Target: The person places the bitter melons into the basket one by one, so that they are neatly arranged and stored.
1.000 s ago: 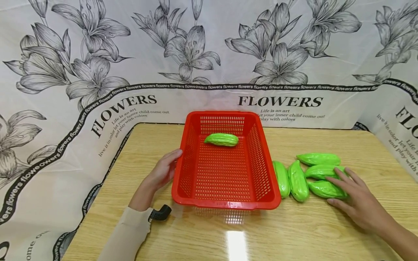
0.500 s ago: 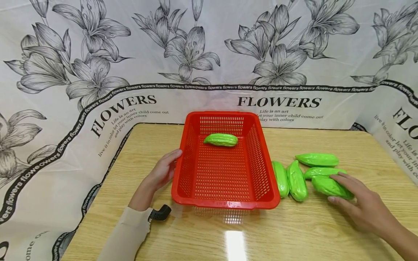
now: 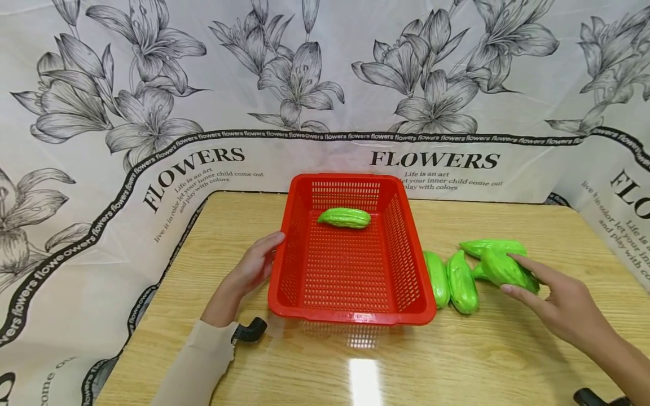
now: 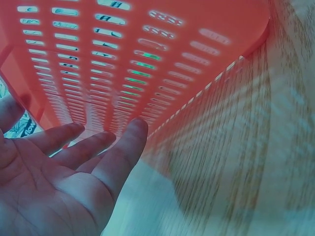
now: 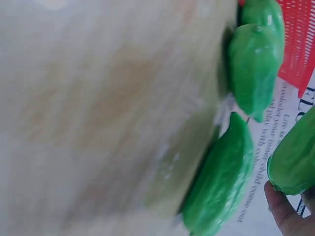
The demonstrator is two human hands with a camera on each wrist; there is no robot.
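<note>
**Right hand lifts a green gourd beside the red basket**

The right hand (image 3: 556, 307) pinches a green gourd (image 3: 505, 269) between thumb and fingers, tilted and raised off the wooden table (image 3: 325, 361), at about 3 o'clock from the red basket (image 3: 350, 316). Just behind it lie two more gourds, partly hidden. Two others (image 3: 449, 279) lie side by side, the nearer one just beside the basket's right wall. One gourd (image 3: 344, 217) rests inside the basket toward 12 o'clock. The left hand (image 3: 254, 265) rests with relaxed, straight fingers (image 4: 120, 155) against the basket's left wall at 9 o'clock.
</note>
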